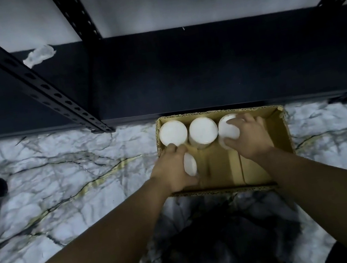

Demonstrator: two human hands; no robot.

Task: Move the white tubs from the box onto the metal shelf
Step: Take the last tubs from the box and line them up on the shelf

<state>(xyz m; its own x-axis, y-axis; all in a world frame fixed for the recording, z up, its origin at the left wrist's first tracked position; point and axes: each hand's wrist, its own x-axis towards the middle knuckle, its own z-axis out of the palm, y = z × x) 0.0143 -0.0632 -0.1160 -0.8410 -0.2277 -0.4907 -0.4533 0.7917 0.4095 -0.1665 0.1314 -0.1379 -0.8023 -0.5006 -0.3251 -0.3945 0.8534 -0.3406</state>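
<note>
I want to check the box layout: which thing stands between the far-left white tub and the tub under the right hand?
One more white tub, the middle tub, stands upright between the far-left tub and the tub gripped by the right hand. The head view shows this.

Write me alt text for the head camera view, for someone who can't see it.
Two bare hands reach into a cardboard box on a marble floor: the left hand grips a tilted white tub, the right hand grips another. Two more tubs stand upright in the box, before a dark metal shelf.

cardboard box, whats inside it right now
Four white tubs: two standing free along the far wall, one gripped by the right hand, one by the left hand. The hands cover part.
</note>
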